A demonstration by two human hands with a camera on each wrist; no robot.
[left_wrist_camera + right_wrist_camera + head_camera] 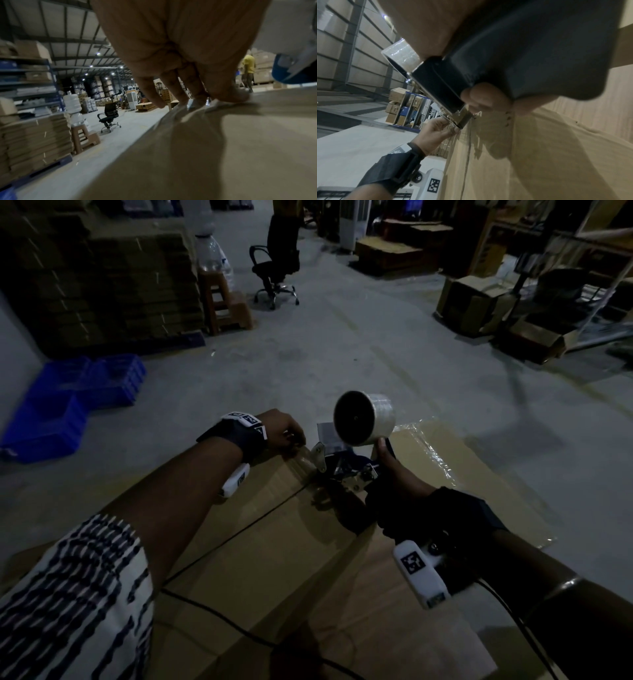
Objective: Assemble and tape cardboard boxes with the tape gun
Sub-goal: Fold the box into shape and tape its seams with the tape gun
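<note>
Two hands are working at the far edge of a box [281, 529], which is lying low in the head view, from about 6 o'clock up to centre. The right hand [397, 474] is clenching the handle of the tape gun [346, 470], whose mouth is sitting on the seam [239, 529] at the box's far edge, with the roll [364, 422] riding above it at about 1 o'clock from centre. The left hand [284, 434], just beside the gun at its 9 o'clock, is pinching down the tape end [193, 106] over that edge with curled fingertips [229, 94].

The box is looking light and stiff but hollow, so its flaps would likely give under hard pressure; pressing near the edge, as the left hand is doing, seems the soundest place. The tape is thin, clingy and quick to wrinkle, and is best held flat at its end. The gun is rigid, best taken by the handle, away from the metal cutter.

The head view is showing the whole layout and the untaped seam running back toward the person. Only the left wrist view is showing the creased tape under the fingertips. Only the right wrist view is showing the right hand's fingers [481, 100] wrapping the dark handle and the gun's metal mouth meeting the cardboard.
</note>
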